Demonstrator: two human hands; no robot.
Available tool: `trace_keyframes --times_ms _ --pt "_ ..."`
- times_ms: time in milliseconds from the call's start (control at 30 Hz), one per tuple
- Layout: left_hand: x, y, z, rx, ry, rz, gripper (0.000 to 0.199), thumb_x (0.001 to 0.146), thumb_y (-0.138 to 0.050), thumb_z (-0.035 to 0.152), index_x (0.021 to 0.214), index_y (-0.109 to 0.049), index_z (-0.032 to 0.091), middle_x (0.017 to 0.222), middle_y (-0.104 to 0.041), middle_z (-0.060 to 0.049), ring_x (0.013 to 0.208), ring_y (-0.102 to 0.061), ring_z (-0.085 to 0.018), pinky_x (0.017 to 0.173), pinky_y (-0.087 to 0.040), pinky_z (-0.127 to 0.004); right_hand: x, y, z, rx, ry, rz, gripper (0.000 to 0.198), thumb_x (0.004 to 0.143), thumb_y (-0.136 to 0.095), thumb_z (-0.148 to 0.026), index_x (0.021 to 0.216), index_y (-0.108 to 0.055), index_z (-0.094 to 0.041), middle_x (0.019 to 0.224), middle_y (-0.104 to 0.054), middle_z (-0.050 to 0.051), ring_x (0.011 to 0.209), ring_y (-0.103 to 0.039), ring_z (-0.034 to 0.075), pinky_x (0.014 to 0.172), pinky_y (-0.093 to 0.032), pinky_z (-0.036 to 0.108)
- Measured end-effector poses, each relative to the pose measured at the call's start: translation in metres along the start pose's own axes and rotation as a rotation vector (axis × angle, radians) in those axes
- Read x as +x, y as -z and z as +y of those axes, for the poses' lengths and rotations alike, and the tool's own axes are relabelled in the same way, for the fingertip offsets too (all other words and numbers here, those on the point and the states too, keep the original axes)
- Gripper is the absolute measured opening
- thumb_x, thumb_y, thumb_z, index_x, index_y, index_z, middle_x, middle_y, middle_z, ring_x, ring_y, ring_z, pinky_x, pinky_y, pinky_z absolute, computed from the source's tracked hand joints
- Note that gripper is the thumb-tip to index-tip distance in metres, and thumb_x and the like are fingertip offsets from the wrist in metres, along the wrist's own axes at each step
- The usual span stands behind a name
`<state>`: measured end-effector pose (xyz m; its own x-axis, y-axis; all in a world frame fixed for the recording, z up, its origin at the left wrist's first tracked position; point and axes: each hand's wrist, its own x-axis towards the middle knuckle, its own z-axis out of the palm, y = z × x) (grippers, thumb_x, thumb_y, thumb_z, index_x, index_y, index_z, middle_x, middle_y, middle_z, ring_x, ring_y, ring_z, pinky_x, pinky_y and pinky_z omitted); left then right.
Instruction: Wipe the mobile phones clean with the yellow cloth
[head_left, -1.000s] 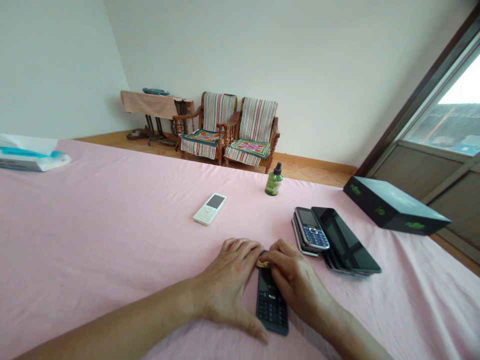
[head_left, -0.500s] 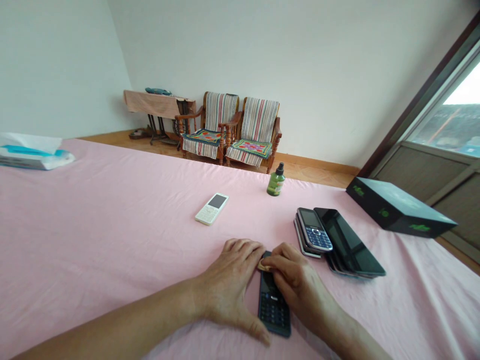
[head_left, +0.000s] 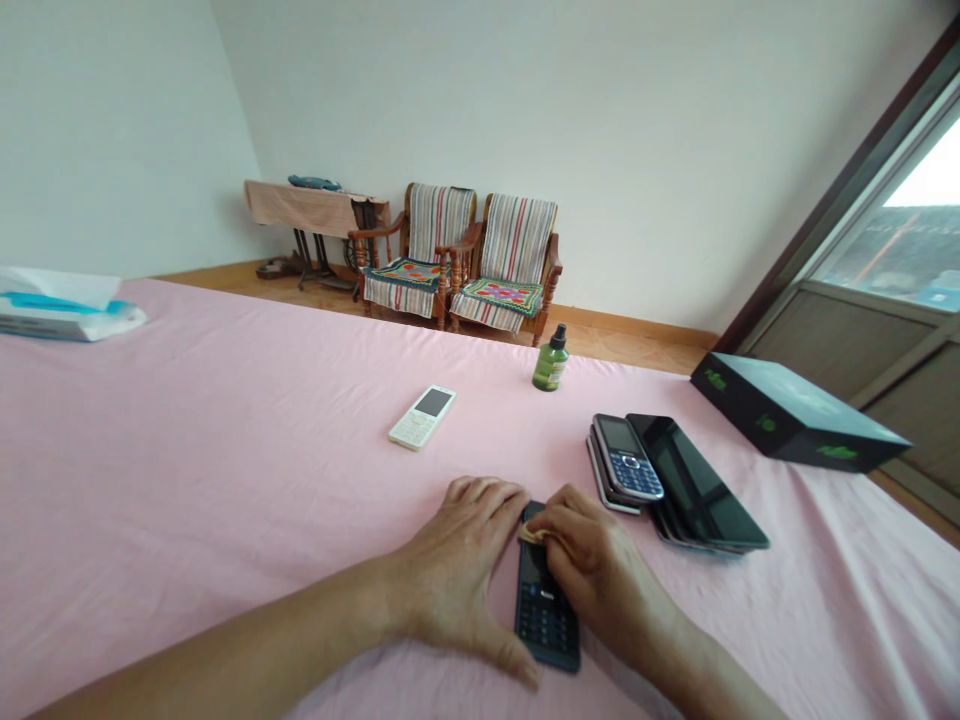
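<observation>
Head view | dark phone [head_left: 549,630] lay flat on pink cover [head_left: 262,450], between the hands | left hand [head_left: 457,560] rested spread, unclenched, along its left edge, apparently bracing against sliding | right hand [head_left: 592,555] pinched beige cloth [head_left: 531,536] over its upper end, presumably for controlled pressure.

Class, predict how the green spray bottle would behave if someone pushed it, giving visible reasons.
The green spray bottle would probably tip if pushed near its black top, since it stands upright and tall for its base. Its rounded-looking body might roll once down. The pink cloth beneath looks soft and creased, so it may drag rather than glide.
</observation>
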<state>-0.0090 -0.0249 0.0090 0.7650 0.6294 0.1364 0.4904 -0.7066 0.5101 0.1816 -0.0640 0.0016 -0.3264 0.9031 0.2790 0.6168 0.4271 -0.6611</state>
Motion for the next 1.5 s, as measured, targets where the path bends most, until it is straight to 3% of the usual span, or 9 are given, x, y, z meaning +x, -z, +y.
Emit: trace_keyframes --times_ms 100,467,767,1033,1200,1367,1500 --pt "0.0 0.0 0.0 0.009 -0.001 -0.005 0.106 0.045 -0.079 0.072 0.129 -0.047 0.015 0.13 -0.051 -0.016 0.118 -0.045 -0.037 0.108 -0.028 -0.051 0.002 0.001 0.003 -0.025 0.0 -0.008 0.025 0.083 -0.044 -0.001 0.083 -0.063 -0.017 0.085 -0.054 0.004 0.083 -0.055 0.018 0.073 -0.043 0.03" --pt "-0.002 -0.002 0.0 -0.014 0.008 -0.011 0.114 0.045 -0.08 0.072 0.135 -0.04 0.013 0.134 -0.048 -0.019 0.122 -0.042 -0.039 0.109 -0.025 -0.055 -0.008 0.004 -0.019 0.112 0.025 -0.149 0.034 0.063 -0.045 0.008 0.071 -0.065 -0.018 0.08 -0.058 0.001 0.08 -0.054 0.015 0.066 -0.041 0.023" --pt "0.0 -0.007 -0.002 -0.006 -0.024 0.055 0.113 0.045 -0.083 0.066 0.131 -0.036 0.012 0.131 -0.047 -0.02 0.119 -0.044 -0.039 0.105 -0.028 -0.058 0.003 0.0 0.008 0.003 0.036 -0.017 0.027 0.083 -0.046 0.0 0.088 -0.066 -0.017 0.086 -0.055 0.004 0.083 -0.054 0.018 0.072 -0.042 0.03" --pt "-0.004 -0.013 -0.001 0.02 -0.168 0.266 0.091 0.049 -0.08 0.07 0.112 -0.045 0.015 0.11 -0.054 -0.012 0.1 -0.051 -0.031 0.091 -0.04 -0.048 0.016 -0.005 0.019 -0.095 0.078 0.08 0.031 0.087 -0.046 0.0 0.099 -0.069 -0.017 0.09 -0.056 0.007 0.088 -0.052 0.022 0.077 -0.043 0.035" --pt "-0.007 -0.013 0.009 0.193 -0.36 0.169 0.048 0.073 -0.073 0.061 0.087 -0.055 0.018 0.091 -0.061 -0.005 0.083 -0.054 -0.023 0.079 -0.042 -0.036 0.016 -0.004 0.022 -0.058 0.082 0.08 0.032 0.085 -0.047 0.001 0.098 -0.07 -0.017 0.089 -0.057 0.006 0.088 -0.054 0.021 0.077 -0.044 0.034" --pt "-0.009 -0.012 0.009 0.249 -0.43 0.087 0.038 0.08 -0.07 0.051 0.084 -0.057 0.016 0.087 -0.062 -0.005 0.078 -0.056 -0.02 0.071 -0.043 -0.032 0.011 0.003 0.012 0.022 0.044 -0.006 0.037 0.074 -0.047 0.009 0.084 -0.071 -0.018 0.081 -0.055 0.002 0.079 -0.056 0.016 0.07 -0.043 0.028" --pt "-0.01 -0.012 0.009 0.225 -0.407 0.08 0.033 0.082 -0.07 0.047 0.085 -0.059 0.016 0.088 -0.062 -0.005 0.078 -0.057 -0.02 0.069 -0.045 -0.031 0.007 0.004 0.006 0.063 0.03 -0.045 0.035 0.071 -0.047 0.009 0.074 -0.068 -0.018 0.077 -0.053 0.0 0.073 -0.055 0.013 0.063 -0.041 0.024"
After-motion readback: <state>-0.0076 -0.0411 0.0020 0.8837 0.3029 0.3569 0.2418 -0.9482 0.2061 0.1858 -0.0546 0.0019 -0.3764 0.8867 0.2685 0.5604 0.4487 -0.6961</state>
